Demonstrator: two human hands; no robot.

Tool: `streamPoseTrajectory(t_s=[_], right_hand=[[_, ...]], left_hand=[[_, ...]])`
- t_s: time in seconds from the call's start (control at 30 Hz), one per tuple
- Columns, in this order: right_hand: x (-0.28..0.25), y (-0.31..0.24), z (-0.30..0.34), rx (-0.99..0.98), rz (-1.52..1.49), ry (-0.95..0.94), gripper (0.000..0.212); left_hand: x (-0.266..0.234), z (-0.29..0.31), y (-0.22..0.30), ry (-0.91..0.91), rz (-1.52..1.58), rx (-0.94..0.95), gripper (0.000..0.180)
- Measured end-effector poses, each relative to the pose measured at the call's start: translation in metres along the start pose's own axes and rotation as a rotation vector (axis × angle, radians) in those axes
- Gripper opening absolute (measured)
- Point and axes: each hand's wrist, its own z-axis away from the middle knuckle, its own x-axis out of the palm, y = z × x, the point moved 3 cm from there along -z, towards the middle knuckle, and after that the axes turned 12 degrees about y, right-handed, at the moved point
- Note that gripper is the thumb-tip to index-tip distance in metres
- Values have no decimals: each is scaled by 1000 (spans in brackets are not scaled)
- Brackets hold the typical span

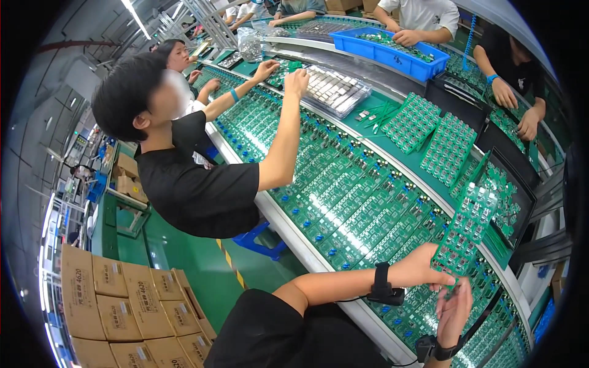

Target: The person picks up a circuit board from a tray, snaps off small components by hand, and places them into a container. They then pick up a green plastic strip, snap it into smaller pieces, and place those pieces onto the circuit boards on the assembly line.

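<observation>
My left hand (423,267) is closed on the lower left edge of a green circuit board panel (469,224) with rows of small silver and dark parts. The panel is held tilted above the conveyor line. Just below its bottom edge is my right hand (454,306), fingers drawn together by the left fingertips; a bit of green shows there, too small to make out. Beneath both hands lie long green circuit boards (343,208) set side by side, with blue and dark components along their ends.
More board panels (448,147) lie on the green ledge beyond the line, beside a black tray (515,190) of small boards. A co-worker (184,147) on the left reaches over the line. Across stand a blue bin (392,52) and other workers. Cardboard boxes (132,306) are stacked lower left.
</observation>
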Motion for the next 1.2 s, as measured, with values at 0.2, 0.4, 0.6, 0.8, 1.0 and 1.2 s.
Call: streamPoseTrajectory(t_s=[0.2, 0.4, 0.6, 0.8, 1.0, 1.2], right_hand=[[16, 5, 1, -172, 459, -88, 33], [12, 14, -5, -16, 248, -198, 31], [19, 25, -6, 40, 97, -218, 30], [24, 28, -2, -27, -83, -211, 29], [14, 34, -5, 22, -233, -4, 28], [18, 35, -4, 119, -160, 203, 27]], left_hand=[[-11, 0, -14, 51, -57, -60, 22], [-18, -1, -16, -7, 17, -127, 20], [-23, 4, -18, -99, 328, -243, 19], [-29, 6, -6, 15, 64, -41, 20], [-30, 12, -15, -2, -164, 79, 22], [-31, 20, -18, 26, -199, 164, 23]])
